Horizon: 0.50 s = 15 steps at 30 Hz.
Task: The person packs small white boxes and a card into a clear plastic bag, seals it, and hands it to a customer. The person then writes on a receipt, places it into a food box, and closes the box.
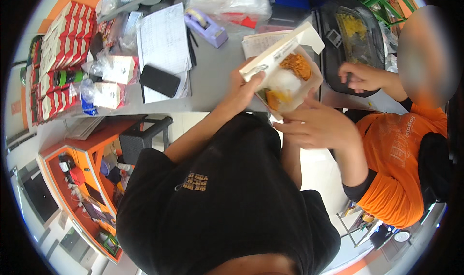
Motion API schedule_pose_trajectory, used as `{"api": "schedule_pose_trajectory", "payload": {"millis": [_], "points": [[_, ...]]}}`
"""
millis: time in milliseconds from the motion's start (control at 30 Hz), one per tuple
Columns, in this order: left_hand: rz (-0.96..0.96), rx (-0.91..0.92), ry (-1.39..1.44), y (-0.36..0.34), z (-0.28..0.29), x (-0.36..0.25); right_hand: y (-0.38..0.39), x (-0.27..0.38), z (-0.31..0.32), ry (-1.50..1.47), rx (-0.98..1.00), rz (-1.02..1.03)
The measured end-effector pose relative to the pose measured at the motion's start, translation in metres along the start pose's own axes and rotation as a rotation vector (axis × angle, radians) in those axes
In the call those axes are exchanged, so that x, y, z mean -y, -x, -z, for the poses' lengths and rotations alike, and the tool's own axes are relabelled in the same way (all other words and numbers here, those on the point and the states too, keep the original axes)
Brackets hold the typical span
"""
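Note:
An open paper food box is tilted in front of me, its lid raised. White rice lies in the middle, with crisp orange-brown fried food on one side and a yellow-orange portion on the other. My left hand grips the box at its left side, thumb over the lid's edge. My right forearm reaches up to the underside of the box; the hand there is mostly hidden behind a co-worker's hand, blurred, at the near edge of the box.
The co-worker in orange stands at right, other hand by a black tray with yellow food. On the grey table lie a phone, papers and a purple tape dispenser. Red-and-white boxes are stacked left. A black stool stands below.

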<state>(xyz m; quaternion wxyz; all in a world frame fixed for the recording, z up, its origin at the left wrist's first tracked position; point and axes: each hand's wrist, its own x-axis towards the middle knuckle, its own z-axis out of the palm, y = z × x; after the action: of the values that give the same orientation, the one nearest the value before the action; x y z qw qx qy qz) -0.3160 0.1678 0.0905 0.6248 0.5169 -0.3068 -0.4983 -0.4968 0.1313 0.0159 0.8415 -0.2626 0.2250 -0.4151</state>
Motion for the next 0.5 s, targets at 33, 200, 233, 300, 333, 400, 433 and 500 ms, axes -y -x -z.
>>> {"api": "schedule_pose_trajectory", "payload": {"millis": [33, 200, 233, 300, 333, 400, 433, 500], "points": [[-0.016, -0.1, -0.028, 0.02, 0.023, -0.004, 0.0, -0.021, 0.0, -0.213, -0.234, -0.054], [-0.015, -0.15, -0.151, 0.044, 0.125, 0.008, 0.01, -0.115, -0.033, 0.064, -0.355, -0.074], [-0.021, -0.133, -0.253, 0.039, 0.148, 0.015, 0.01, -0.127, -0.032, 0.072, -0.307, -0.113], [-0.004, -0.049, -0.131, 0.029, 0.182, 0.033, 0.007, -0.144, -0.023, 0.241, -0.295, -0.234], [0.018, -0.043, -0.146, 0.027, 0.192, 0.033, 0.004, -0.148, -0.019, 0.282, -0.285, -0.39], [0.065, -0.029, -0.177, 0.024, 0.205, 0.035, 0.005, -0.151, -0.008, 0.387, -0.272, -0.571], [0.067, -0.041, -0.177, 0.023, 0.207, 0.036, 0.005, -0.148, -0.011, 0.452, -0.264, -0.599], [0.074, -0.066, -0.177, 0.022, 0.209, 0.038, 0.001, -0.133, -0.011, 0.778, -0.215, -0.639]]}}
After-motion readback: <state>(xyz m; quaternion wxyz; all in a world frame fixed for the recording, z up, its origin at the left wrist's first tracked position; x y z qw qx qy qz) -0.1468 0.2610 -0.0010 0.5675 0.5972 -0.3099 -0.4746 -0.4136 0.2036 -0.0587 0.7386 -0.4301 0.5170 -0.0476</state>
